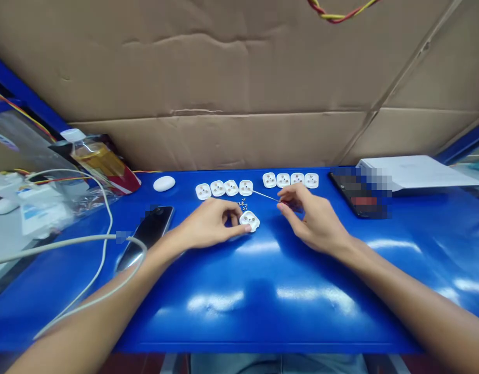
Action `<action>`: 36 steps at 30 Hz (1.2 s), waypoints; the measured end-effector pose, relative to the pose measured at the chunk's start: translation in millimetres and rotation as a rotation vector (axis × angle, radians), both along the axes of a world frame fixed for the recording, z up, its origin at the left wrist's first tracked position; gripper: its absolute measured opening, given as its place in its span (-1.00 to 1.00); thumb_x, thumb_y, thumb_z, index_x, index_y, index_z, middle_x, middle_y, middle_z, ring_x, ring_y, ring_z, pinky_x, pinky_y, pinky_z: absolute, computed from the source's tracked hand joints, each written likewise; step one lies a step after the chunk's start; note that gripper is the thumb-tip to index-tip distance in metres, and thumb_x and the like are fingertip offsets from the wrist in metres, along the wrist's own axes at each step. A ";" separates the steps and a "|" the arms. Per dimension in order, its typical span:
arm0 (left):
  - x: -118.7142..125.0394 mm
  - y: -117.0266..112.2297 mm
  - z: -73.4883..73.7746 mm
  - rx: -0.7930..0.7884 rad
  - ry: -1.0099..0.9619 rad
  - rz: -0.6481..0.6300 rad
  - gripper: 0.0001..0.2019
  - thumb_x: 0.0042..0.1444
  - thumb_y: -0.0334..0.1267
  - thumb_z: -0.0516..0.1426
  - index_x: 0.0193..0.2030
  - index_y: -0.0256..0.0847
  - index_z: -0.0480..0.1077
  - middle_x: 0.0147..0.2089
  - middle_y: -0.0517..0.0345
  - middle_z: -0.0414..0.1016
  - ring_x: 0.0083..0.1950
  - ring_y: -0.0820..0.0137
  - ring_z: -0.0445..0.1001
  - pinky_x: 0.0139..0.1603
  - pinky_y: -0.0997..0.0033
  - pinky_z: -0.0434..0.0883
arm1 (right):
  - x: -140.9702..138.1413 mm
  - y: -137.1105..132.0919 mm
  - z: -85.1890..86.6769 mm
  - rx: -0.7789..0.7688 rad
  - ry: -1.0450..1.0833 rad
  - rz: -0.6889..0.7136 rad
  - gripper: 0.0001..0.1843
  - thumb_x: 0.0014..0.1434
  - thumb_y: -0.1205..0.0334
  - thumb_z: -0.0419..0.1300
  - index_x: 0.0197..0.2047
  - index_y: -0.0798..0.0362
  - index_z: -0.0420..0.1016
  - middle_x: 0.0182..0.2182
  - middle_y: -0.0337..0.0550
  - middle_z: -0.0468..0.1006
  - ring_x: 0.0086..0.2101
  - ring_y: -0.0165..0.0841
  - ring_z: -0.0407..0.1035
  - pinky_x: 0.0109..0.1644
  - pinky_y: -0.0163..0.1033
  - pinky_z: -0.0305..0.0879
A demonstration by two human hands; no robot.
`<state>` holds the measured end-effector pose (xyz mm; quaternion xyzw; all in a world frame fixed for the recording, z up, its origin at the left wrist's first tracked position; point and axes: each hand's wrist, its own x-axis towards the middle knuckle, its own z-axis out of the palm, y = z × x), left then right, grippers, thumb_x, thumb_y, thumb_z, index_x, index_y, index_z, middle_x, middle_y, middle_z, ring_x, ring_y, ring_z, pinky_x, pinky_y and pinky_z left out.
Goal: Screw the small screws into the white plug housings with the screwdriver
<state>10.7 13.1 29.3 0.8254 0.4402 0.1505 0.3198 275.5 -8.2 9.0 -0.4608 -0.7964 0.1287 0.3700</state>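
My left hand grips the left edge of a white plastic socket piece with metal contacts, its thumb on the near rim. A screwdriver is pinched in my right hand; the slim shaft points left and most of the handle is hidden by my fingers. Its tip reaches a small pile of brass-coloured screws or just above it, beyond the held piece. More white socket pieces lie in a row behind my left hand. Another row of socket pieces sits behind my right hand.
A white oval case and a drink bottle stand at the back left. One phone lies by my left forearm, another phone at right beside a white box. A pale cable loops over my left forearm. Cardboard walls the back.
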 end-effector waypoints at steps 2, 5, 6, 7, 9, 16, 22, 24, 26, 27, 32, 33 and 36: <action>3.3 -1.9 -5.6 0.040 -0.010 -0.002 -0.74 0.26 -0.04 0.26 -0.25 -0.22 0.59 -0.39 0.19 0.58 -0.40 0.42 0.43 -0.39 0.44 0.25 | -1.3 -1.4 -2.3 -0.033 -0.044 0.058 -0.76 0.39 0.31 0.09 0.10 0.01 0.37 -0.25 -0.16 0.61 -0.30 -0.30 0.54 -0.22 -0.22 0.44; 8.5 -3.7 -13.8 0.094 -0.039 0.035 -0.73 0.32 -0.05 0.21 -0.18 -0.20 0.62 -0.35 0.18 0.61 -0.39 0.40 0.43 -0.37 0.42 0.24 | -6.9 -6.3 -7.0 -0.106 -0.086 0.082 -0.69 0.37 0.31 0.09 0.16 0.00 0.35 -0.35 -0.25 0.54 -0.42 -0.34 0.46 -0.31 -0.25 0.38; 9.9 -4.0 -16.0 0.106 -0.054 0.046 -0.73 0.32 -0.04 0.21 -0.10 -0.19 0.63 -0.33 0.18 0.62 -0.39 0.40 0.43 -0.37 0.41 0.25 | -9.2 -7.8 -8.8 -0.116 -0.110 0.087 -0.66 0.36 0.27 0.13 0.18 0.00 0.35 -0.36 -0.26 0.54 -0.42 -0.33 0.45 -0.33 -0.25 0.37; 10.9 -4.2 -17.7 0.115 -0.068 0.051 -0.71 0.32 -0.04 0.21 -0.02 -0.17 0.63 -0.31 0.18 0.63 -0.39 0.39 0.43 -0.36 0.41 0.26 | -11.5 -8.8 -10.4 -0.114 -0.141 0.099 -0.62 0.36 0.22 0.17 0.22 0.00 0.36 -0.35 -0.25 0.54 -0.41 -0.32 0.46 -0.32 -0.24 0.37; 12.1 -4.2 -19.9 0.129 -0.082 0.046 -0.67 0.32 -0.08 0.21 0.12 -0.14 0.60 -0.25 0.17 0.66 -0.37 0.39 0.43 -0.33 0.40 0.29 | -15.1 -9.2 -13.0 -0.093 -0.216 0.125 -0.54 0.36 0.16 0.20 0.29 -0.03 0.35 -0.28 -0.20 0.58 -0.35 -0.29 0.50 -0.27 -0.22 0.40; 7.9 -1.9 -18.8 0.248 -0.016 0.128 -0.56 0.29 -0.16 0.21 0.28 -0.16 0.49 -0.13 0.12 0.67 -0.39 0.39 0.42 -0.29 0.37 0.33 | -12.6 0.6 -13.5 -0.126 -0.364 0.006 -0.57 0.39 0.19 0.19 0.29 -0.05 0.37 0.05 -0.04 0.61 -0.14 -0.20 0.57 -0.14 -0.15 0.44; 2.1 0.0 -14.8 0.418 0.162 0.175 -0.73 0.36 -0.08 0.14 -0.01 -0.12 0.61 -0.15 0.09 0.70 -0.23 0.24 0.57 -0.24 0.31 0.32 | -7.9 29.4 -7.0 -0.098 -0.431 -0.048 -0.62 0.38 0.17 0.21 0.22 0.04 0.38 -0.09 -0.05 0.65 -0.17 -0.16 0.55 -0.17 -0.16 0.37; 2.4 -0.8 -12.7 0.414 0.190 0.191 -0.71 0.36 -0.04 0.13 -0.16 -0.13 0.63 -0.22 0.08 0.70 -0.24 0.22 0.58 -0.29 0.32 0.29 | -11.0 41.5 -4.0 -0.091 -0.449 -0.050 -0.62 0.36 0.19 0.22 0.19 0.08 0.40 -0.13 -0.03 0.66 -0.15 -0.14 0.54 -0.16 -0.16 0.34; 3.0 -2.1 -10.3 0.405 0.206 0.203 -0.66 0.36 -0.02 0.13 -0.28 -0.15 0.61 -0.29 0.06 0.69 -0.29 0.22 0.57 -0.33 0.33 0.26 | -15.9 51.8 -2.2 -0.091 -0.458 -0.043 -0.61 0.35 0.20 0.23 0.20 0.07 0.39 -0.13 -0.03 0.67 -0.15 -0.15 0.54 -0.15 -0.17 0.32; 3.2 -2.8 -9.3 0.402 0.211 0.210 -0.64 0.36 -0.01 0.12 -0.34 -0.16 0.59 -0.32 0.06 0.68 -0.32 0.23 0.55 -0.34 0.32 0.24 | -18.5 55.8 -1.9 -0.092 -0.460 -0.044 -0.61 0.35 0.21 0.23 0.21 0.07 0.39 -0.13 -0.03 0.67 -0.16 -0.15 0.54 -0.16 -0.18 0.31; 3.0 -4.9 -7.6 0.403 0.200 0.222 -0.61 0.36 0.01 0.11 -0.38 -0.18 0.56 -0.33 0.03 0.66 -0.33 0.22 0.53 -0.32 0.30 0.23 | -28.8 65.2 -5.1 -0.092 -0.457 -0.069 -0.62 0.37 0.20 0.19 0.22 0.07 0.39 -0.11 0.01 0.67 -0.16 -0.13 0.55 -0.16 -0.17 0.30; 2.8 -4.9 -8.0 0.398 0.200 0.219 -0.61 0.36 0.00 0.11 -0.37 -0.18 0.56 -0.32 0.02 0.67 -0.32 0.21 0.53 -0.32 0.29 0.23 | -29.6 65.7 -5.7 -0.094 -0.457 -0.074 -0.60 0.37 0.19 0.19 0.23 0.07 0.38 -0.11 0.00 0.68 -0.15 -0.13 0.55 -0.16 -0.17 0.29; 2.5 -4.0 -9.4 0.385 0.206 0.216 -0.62 0.37 0.00 0.11 -0.35 -0.17 0.58 -0.31 0.02 0.67 -0.32 0.22 0.53 -0.32 0.30 0.22 | -28.1 67.8 -5.6 -0.104 -0.461 -0.101 -0.52 0.37 0.17 0.18 0.30 0.08 0.31 -0.14 0.00 0.68 -0.18 -0.14 0.55 -0.20 -0.20 0.28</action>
